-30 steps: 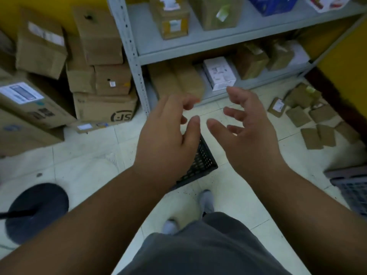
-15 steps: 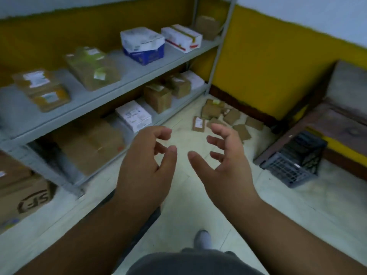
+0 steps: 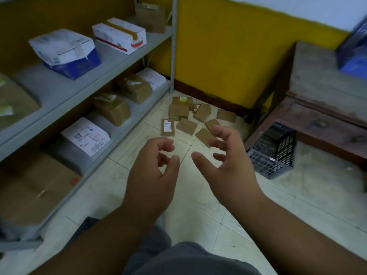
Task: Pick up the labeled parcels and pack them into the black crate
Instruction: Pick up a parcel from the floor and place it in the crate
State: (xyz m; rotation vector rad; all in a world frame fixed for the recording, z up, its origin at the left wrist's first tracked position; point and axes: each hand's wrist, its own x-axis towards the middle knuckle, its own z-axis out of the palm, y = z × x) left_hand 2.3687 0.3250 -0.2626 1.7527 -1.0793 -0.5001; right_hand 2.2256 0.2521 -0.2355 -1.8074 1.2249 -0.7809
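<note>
Lying ahead of both empty, loosely curled hands, the parcels [image 3: 190, 118] are sitting nearer the right hand [image 3: 228, 161]; the left hand [image 3: 153, 169] is trailing; the crate [image 3: 272, 151] is waiting further right.

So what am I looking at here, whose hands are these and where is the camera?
There is no machine: a person wears one camera on the head, looking forward and down. The left hand and right hand are held out with loosely curled fingers, holding nothing. On the tiled floor ahead lies a scatter of small brown parcels, one with its label showing. A black crate sits by a wooden table. Grey shelves on the left hold more boxes.
</note>
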